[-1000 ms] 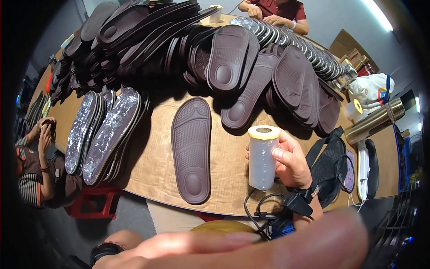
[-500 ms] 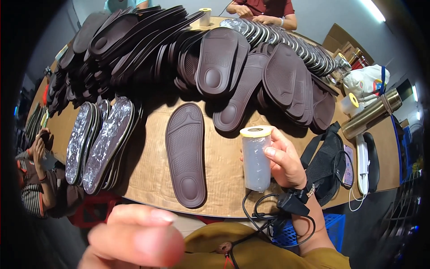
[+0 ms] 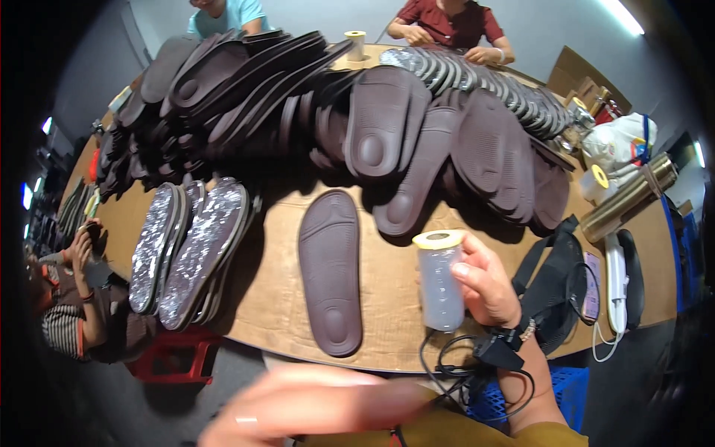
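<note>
While a roll of clear plastic film (image 3: 442, 294) is held nearly upright at four o'clock by the right hand (image 3: 488, 287), its yellow-rimmed end (image 3: 438, 239) is turned upward and its side is clasped between thumb and fingers. Toward half past six, close to the camera, the left hand (image 3: 290, 406) is blurred and cut off by the lower edge; whether anything is pinched by it cannot be told. Just off centre, toward seven o'clock, a single dark brown slipper footbed (image 3: 330, 276) is laid flat on the brown tabletop (image 3: 395, 328), its round-marked end nearest. At nine o'clock, film-wrapped footbeds (image 3: 201, 257) are grouped in leaning stacks. Bare footbeds (image 3: 197, 86) are heaped from ten to two o'clock; behind them, toward one, a row of wrapped footbeds (image 3: 477, 78) is lined up near a co-worker (image 3: 447, 26) in dark red. At three o'clock, a metal flask (image 3: 629, 200) is laid slantwise beyond a black mesh bag (image 3: 551, 298).
</note>
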Demonstrator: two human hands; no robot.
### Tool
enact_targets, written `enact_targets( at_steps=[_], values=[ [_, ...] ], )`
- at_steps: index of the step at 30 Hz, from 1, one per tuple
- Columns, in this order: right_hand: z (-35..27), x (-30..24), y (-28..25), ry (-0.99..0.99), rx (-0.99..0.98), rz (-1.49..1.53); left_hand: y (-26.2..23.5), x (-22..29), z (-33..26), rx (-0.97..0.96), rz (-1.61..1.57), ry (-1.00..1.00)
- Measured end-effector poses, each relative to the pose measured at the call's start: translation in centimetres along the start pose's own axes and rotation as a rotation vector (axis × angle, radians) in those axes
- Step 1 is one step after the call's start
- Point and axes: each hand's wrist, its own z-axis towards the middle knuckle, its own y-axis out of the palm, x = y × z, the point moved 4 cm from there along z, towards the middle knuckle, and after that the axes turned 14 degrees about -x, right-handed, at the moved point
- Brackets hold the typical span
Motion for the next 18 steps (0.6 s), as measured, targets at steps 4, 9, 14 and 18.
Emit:
enact_targets(
  at_steps=[4, 9, 14, 18],
  values=[
    [0.0, 0.2, 0.0, 0.012, 0.06, -0.045, 7.5, -0.5, 1.6, 0.577, -0.268, 0.189],
    [0.0, 0.3, 0.0, 0.003, 0.076, -0.097, 8.9, 0.5, 1.5, 0.811, -0.3, 0.067],
    [0.3, 0.1, 0.3, 0.023, 0.071, -0.105, 5.5, -1.4, 0.5, 0.591, -0.302, 0.215],
    [-0.2, -0.6, 0.9, -0.022, 0.09, -0.042, 1.4, -3.3, -3.2, 0.129, 0.119, -0.359]
  ],
)
